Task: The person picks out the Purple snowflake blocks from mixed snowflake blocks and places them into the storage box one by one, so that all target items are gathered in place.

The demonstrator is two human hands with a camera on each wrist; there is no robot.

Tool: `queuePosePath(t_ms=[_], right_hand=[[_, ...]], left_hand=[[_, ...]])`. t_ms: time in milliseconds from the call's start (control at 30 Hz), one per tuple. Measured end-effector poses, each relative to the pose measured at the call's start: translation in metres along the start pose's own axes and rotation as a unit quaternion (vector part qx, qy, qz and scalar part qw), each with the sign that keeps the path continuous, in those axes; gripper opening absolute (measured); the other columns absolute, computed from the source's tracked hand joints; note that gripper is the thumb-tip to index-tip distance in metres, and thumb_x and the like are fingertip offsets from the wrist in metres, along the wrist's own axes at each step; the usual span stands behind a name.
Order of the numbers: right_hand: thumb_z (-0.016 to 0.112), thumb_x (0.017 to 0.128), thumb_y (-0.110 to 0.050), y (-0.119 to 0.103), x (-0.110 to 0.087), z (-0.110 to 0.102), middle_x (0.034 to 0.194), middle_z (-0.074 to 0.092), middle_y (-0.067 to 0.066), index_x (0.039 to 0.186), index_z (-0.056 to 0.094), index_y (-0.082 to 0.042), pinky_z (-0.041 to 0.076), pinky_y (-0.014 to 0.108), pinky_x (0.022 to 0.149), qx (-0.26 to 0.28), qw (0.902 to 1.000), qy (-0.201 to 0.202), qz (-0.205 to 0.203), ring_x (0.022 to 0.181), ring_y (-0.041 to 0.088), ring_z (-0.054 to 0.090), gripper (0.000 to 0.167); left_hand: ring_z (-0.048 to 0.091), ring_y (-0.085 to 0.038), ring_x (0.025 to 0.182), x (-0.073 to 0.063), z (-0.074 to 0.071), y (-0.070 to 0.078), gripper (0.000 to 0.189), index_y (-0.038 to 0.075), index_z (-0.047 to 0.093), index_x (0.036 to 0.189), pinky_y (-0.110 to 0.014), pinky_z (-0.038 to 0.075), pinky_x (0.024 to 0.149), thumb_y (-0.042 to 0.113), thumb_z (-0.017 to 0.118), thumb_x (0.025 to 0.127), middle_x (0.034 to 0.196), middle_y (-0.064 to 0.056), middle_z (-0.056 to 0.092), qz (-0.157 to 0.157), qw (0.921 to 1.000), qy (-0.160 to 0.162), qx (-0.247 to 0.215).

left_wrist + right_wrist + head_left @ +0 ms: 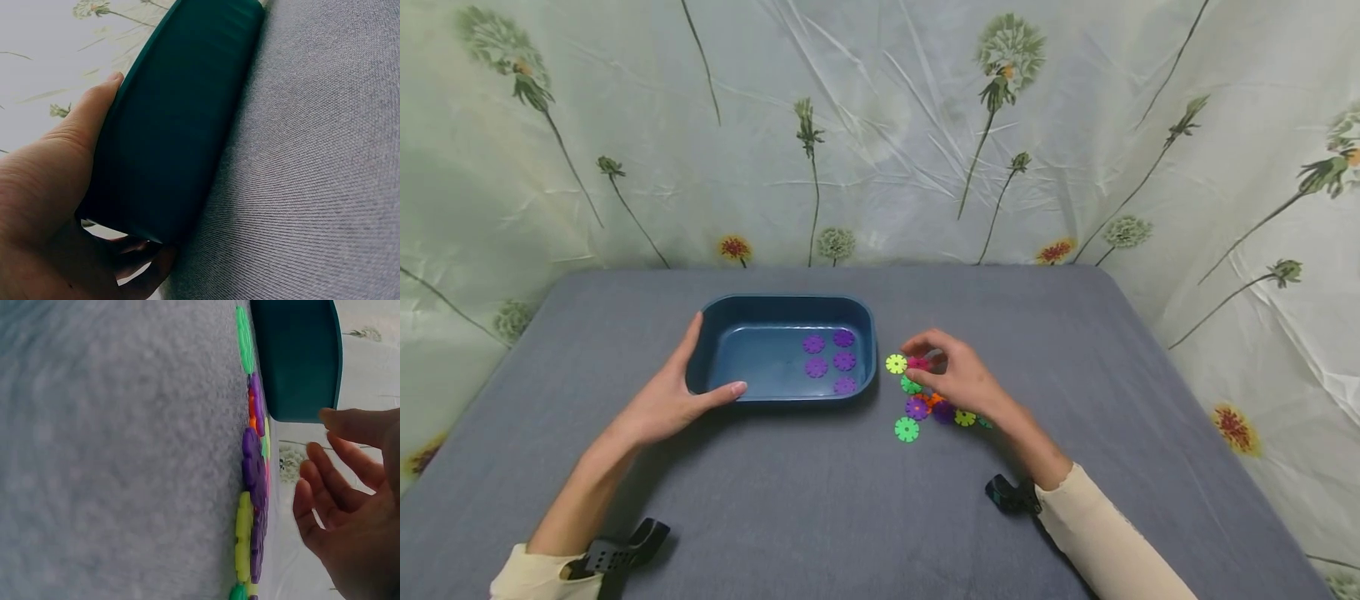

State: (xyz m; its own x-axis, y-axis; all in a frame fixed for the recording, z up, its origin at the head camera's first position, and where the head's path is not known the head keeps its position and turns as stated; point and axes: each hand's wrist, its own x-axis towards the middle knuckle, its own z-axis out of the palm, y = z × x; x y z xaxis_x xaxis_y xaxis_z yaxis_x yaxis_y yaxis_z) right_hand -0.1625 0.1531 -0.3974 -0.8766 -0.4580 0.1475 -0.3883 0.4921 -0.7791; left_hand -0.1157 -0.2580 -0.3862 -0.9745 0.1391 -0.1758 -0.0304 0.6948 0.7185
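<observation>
A dark blue rectangular tray [781, 306] stands on the cloth with several purple notched discs [844, 361] lying in its right half. At the tray's left end my left hand [664, 402] grips it, thumb over the near rim and fingers round the end wall [169, 137]. My right hand [958, 375] hovers over a small pile of coloured notched plastic discs, its thumb and fingers apart with nothing seen between them in the right wrist view. Closest to its fingertips are a pink disc [917, 363] and a yellow disc [896, 364].
Nearer me in the pile lie a purple disc [917, 407], an orange disc [935, 401] and a yellow disc [965, 418]. A green disc [907, 429] lies at its near left side. Grey cloth [820, 500] covers the table; a flowered curtain [887, 150] hangs behind.
</observation>
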Motion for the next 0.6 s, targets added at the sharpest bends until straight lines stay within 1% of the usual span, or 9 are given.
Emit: queuePosePath(t_ms=[167, 300, 467, 600], right_hand=[[0.078, 0.091, -0.007, 0.001, -0.002, -0.003, 0.124, 0.071, 0.012, 0.126, 0.069, -0.004, 0.057, 0.048, 0.097, -0.02, 0.9989, -0.036, 0.024, 0.113, 0.03, 0.067, 0.036], [0.08, 0.089, -0.005, 0.002, -0.003, -0.006, 0.119, 0.071, 0.01, 0.124, 0.07, -0.007, 0.056, 0.042, 0.093, -0.031, 0.9972, -0.061, 0.029, 0.107, 0.025, 0.066, 0.036], [0.081, 0.087, -0.003, 0.002, -0.005, -0.01, 0.114, 0.073, 0.006, 0.12, 0.073, -0.01, 0.054, 0.037, 0.089, -0.027, 0.9945, -0.095, 0.037, 0.103, 0.022, 0.064, 0.035], [0.081, 0.087, -0.003, 0.002, -0.007, -0.011, 0.114, 0.074, 0.004, 0.12, 0.073, -0.011, 0.055, 0.038, 0.092, -0.014, 0.9911, -0.124, 0.046, 0.104, 0.021, 0.065, 0.034]], left_hand=[[0.007, -0.056, 0.159, 0.0, 0.0, 0.001, 0.125, 0.03, -0.023, 0.164, -0.081, 0.022, 0.115, 0.053, 0.076, 0.091, 0.176, -0.016, -0.014, -0.004, 1.0, 0.001, -0.001], [0.008, -0.056, 0.159, 0.0, 0.001, 0.001, 0.125, 0.032, -0.024, 0.163, -0.081, 0.021, 0.115, 0.053, 0.076, 0.091, 0.176, -0.016, -0.013, -0.006, 1.0, 0.002, 0.001], [0.007, -0.055, 0.159, 0.001, 0.001, 0.001, 0.126, 0.031, -0.023, 0.164, -0.081, 0.021, 0.115, 0.053, 0.076, 0.091, 0.176, -0.015, -0.014, -0.006, 1.0, 0.004, -0.002], [0.007, -0.055, 0.159, 0.001, 0.002, 0.001, 0.126, 0.03, -0.023, 0.164, -0.081, 0.021, 0.115, 0.054, 0.076, 0.09, 0.176, -0.015, -0.013, -0.01, 0.9999, 0.004, 0.0]])
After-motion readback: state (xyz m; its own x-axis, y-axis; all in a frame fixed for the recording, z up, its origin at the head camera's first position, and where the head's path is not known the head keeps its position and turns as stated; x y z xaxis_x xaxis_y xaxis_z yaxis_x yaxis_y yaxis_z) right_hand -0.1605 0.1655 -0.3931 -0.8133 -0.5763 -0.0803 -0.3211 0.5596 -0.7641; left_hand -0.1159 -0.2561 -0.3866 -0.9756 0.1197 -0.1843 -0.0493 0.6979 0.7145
